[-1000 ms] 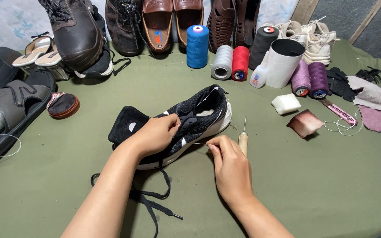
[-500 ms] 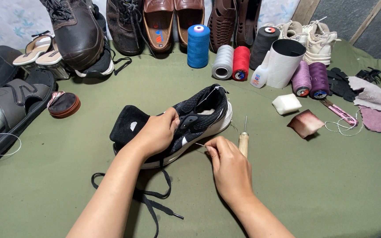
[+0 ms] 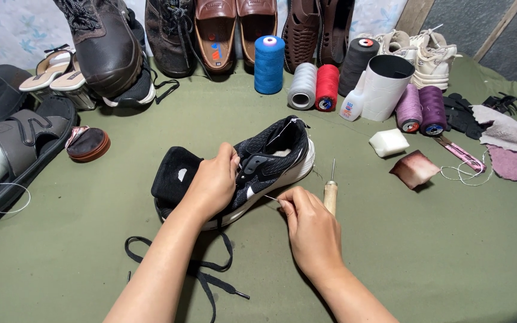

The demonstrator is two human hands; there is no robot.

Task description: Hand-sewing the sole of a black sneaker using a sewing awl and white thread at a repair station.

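Pinching thin thread (image 3: 272,198), right hand (image 3: 312,230) could snap it if left hand (image 3: 213,182) lets black sneaker (image 3: 252,164) slip.

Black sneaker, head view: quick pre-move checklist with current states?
1. Black sneaker steadied: ok, the left hand grips its upper and it rests on the green cloth.
2. Thread in hand: ok, the right hand pinches a thin thread running to the sneaker's side.
3. Thread taut: cannot tell, too thin to judge.
4. Awl within reach: ok, it lies just beside the right hand, metal tip pointing away.
5. Loose black lace out of the stitching area: ok, it trails on the cloth below the sneaker.
6. Needle on the thread: cannot tell, hidden by the fingers.
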